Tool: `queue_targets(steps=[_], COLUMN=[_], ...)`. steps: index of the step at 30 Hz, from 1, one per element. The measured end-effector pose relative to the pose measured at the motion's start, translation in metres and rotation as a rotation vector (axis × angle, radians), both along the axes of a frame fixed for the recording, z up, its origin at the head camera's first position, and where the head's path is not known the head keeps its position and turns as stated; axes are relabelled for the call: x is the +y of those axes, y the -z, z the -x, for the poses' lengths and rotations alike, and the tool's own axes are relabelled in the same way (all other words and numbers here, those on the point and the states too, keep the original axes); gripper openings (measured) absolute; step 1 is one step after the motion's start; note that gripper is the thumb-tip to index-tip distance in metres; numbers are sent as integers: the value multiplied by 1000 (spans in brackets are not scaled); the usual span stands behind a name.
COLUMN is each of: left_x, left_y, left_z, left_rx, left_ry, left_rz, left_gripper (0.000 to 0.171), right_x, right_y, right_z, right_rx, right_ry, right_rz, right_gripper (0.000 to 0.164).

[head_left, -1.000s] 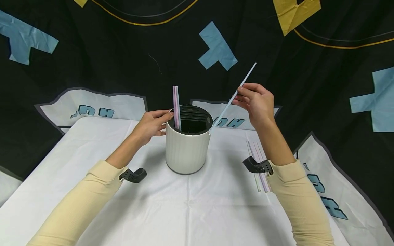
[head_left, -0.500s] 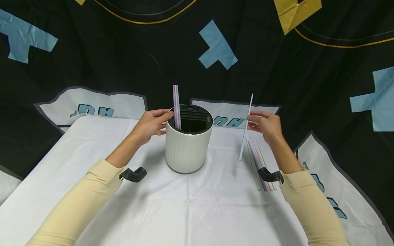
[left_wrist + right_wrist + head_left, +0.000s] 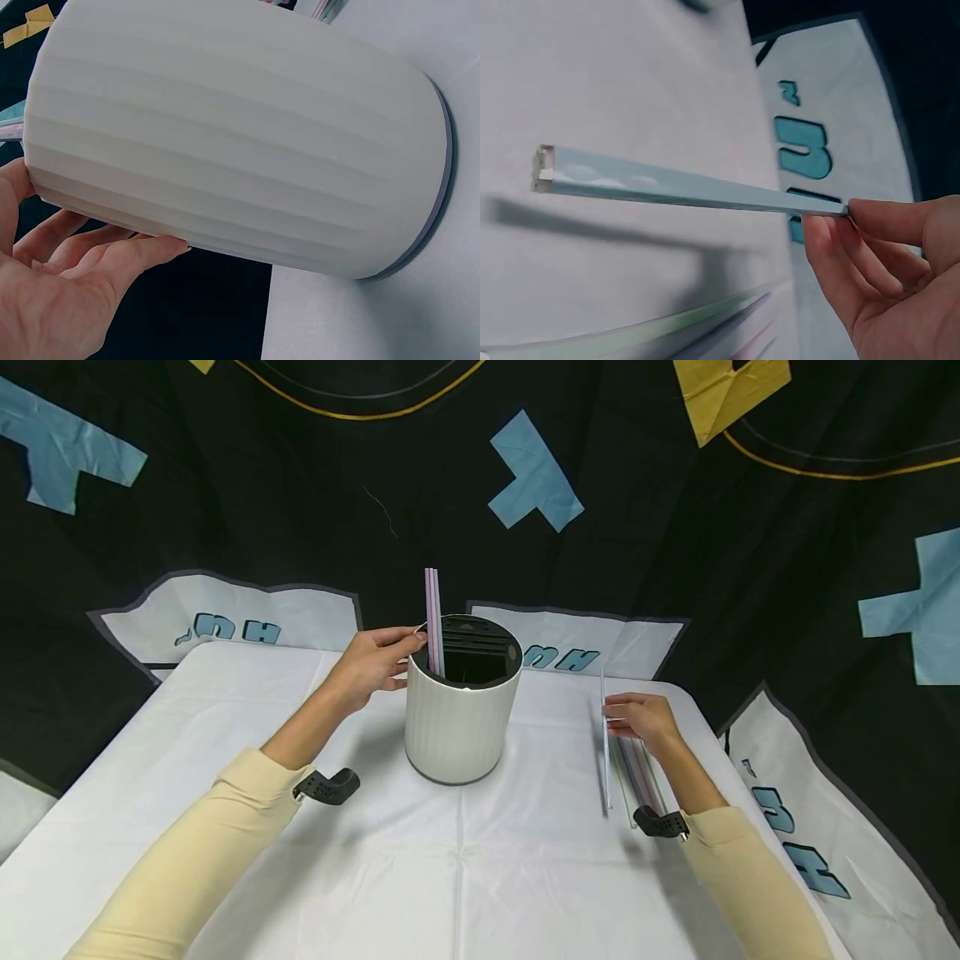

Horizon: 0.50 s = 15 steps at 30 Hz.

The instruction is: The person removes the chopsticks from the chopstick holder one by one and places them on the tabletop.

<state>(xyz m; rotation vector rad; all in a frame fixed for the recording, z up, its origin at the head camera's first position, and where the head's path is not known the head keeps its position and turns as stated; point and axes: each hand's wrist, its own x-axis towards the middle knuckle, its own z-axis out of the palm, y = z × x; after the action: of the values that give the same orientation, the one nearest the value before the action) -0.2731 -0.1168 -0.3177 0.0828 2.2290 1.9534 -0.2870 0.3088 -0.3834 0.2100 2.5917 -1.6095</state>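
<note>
My left hand point(image 3: 367, 668) holds a white ribbed utensil holder point(image 3: 453, 735) at its left side, thumb by the rim and fingers along the outer wall. The holder has a black slotted insert point(image 3: 480, 631); several pink, lilac and blue sticks point(image 3: 432, 610) stand upright at its left. At the table's right, my right hand point(image 3: 647, 720) pinches one light blue stick point(image 3: 667, 184) near its far end. This stick is long, thin and square in section, its other end pointing back toward me. The right wrist view shows its shadow on the cloth.
Several pastel sticks point(image 3: 633, 777) lie side by side under my right hand and wrist. White cloth point(image 3: 390, 877) covers the table. Behind it hangs a black cloth point(image 3: 315, 502) with blue and yellow patches.
My right hand has moved down and a little right with the light blue stick, from beside the holder's rim to low by the lying sticks. The left hand stays at the holder.
</note>
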Motion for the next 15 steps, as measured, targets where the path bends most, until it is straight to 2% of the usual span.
queue_targets(steps=[15], left_x=[0], left_y=[2], left_z=[1], left_rx=[-3], left_ry=[-8], left_rz=[17], left_gripper=[55], right_x=[12], right_y=[34], right_z=[-1], right_rx=[-97], right_ry=[37], right_rz=[-2], right_gripper=[43])
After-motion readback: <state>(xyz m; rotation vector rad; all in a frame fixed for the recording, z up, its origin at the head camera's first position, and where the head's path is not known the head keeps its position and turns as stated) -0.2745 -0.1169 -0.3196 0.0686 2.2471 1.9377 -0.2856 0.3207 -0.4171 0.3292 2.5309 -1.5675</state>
